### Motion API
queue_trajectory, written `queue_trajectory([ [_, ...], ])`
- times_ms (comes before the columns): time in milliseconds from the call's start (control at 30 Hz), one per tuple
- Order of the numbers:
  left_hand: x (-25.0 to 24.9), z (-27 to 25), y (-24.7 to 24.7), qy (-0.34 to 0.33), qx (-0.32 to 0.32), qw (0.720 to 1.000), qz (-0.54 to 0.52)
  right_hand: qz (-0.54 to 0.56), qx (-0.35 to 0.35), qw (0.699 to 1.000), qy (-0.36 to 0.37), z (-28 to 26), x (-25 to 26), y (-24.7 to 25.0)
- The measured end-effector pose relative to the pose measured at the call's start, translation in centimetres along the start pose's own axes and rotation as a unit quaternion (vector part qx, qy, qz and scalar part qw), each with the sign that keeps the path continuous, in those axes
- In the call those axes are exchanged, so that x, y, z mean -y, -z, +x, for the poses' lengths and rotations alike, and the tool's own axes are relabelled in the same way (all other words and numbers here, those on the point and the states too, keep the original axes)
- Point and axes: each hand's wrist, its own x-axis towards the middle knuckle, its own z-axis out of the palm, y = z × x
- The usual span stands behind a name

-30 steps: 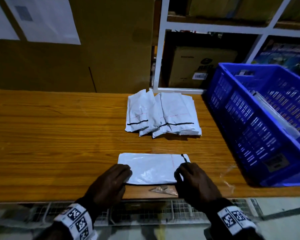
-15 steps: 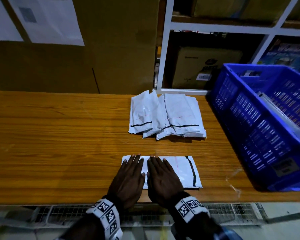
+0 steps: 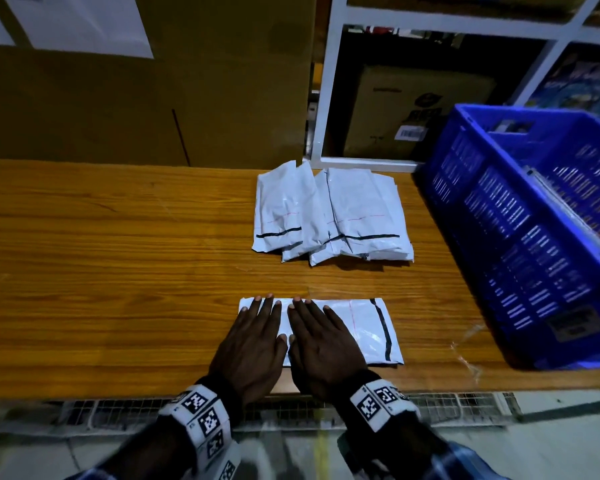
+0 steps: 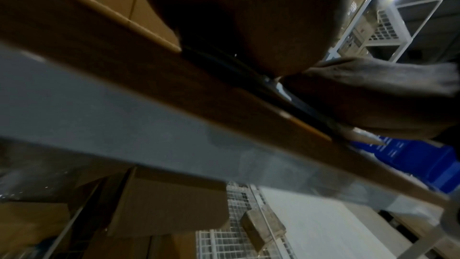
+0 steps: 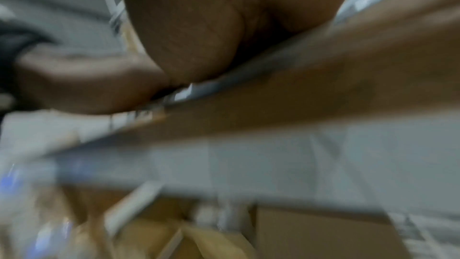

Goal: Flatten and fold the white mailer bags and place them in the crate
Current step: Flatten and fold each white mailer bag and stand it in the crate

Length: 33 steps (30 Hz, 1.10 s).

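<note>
A white mailer bag with a black strip at its right end lies flat near the front edge of the wooden table. My left hand and right hand lie side by side on its left half, palms down, fingers straight, pressing it flat. Farther back sits a pile of several white mailer bags. The blue crate stands at the right end of the table. In the wrist views only my palms on the table edge show, blurred.
Large cardboard boxes stand against the back of the table. A white shelf frame holding more boxes rises behind the pile. A scrap of clear plastic lies near the crate. A wire grid runs below the table's front edge.
My hands went from gripping the bag's two ends to lying flat together on its left half. The bag now lies flatter, with its black strip showing at the right.
</note>
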Motion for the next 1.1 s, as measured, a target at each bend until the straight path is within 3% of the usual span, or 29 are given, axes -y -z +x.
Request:
queue_trajectory([
  [200, -1.0, 1.3, 1.1, -0.022, -0.004, 1.0, 0.019, 0.004, -0.004, 0.999, -0.053, 0.1, -1.5, 1.0],
  [500, -1.0, 0.8, 0.1, -0.015, 0.002, 1.0, 0.022, -0.006, -0.058, 0.998, -0.02, -1.2, -1.9, -0.6],
  [733, -1.5, 1.3, 0.8, -0.014, 0.016, 0.999, 0.039, 0.049, -0.024, 0.997, -0.058, -0.3, -2.1, 0.7],
  [933, -4.2, 2.4, 0.9, -0.037, 0.014, 0.999, 0.02, 0.016, 0.007, 0.996, -0.093, -1.1, -4.1, 1.5],
  [1100, -4.2, 2.1, 0.2, -0.044, 0.013, 0.998, 0.035, 0.025, -0.008, 0.995, -0.092, -1.8, -4.1, 1.0],
])
